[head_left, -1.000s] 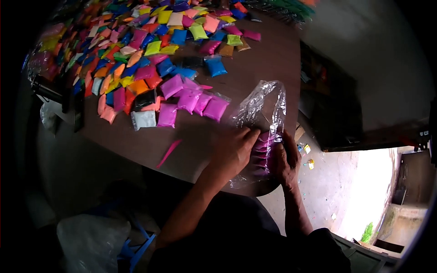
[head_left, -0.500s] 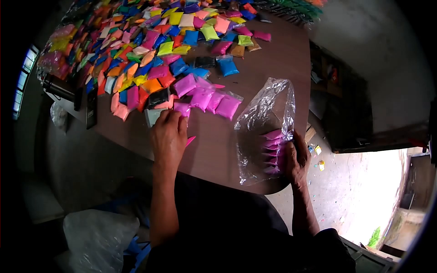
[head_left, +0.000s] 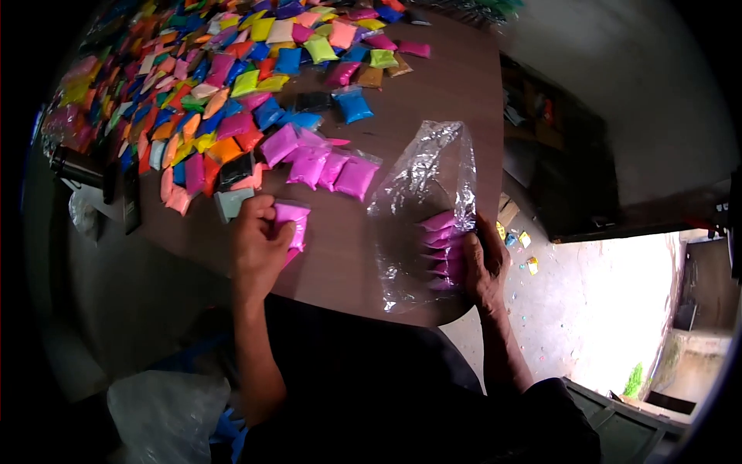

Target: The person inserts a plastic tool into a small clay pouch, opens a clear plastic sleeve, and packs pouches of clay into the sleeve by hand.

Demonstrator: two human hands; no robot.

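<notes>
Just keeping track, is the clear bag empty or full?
Neither: the bag is partly filled; pink packets show through its lower right.

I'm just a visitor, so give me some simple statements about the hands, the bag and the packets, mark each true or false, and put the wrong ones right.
1. The left hand holds a pink packet. True.
2. The clear bag is empty. False: several pink packets are inside.
3. The right hand is well away from the bag. False: it is at the bag's side.
4. A black packet lies on the table. True.
</notes>
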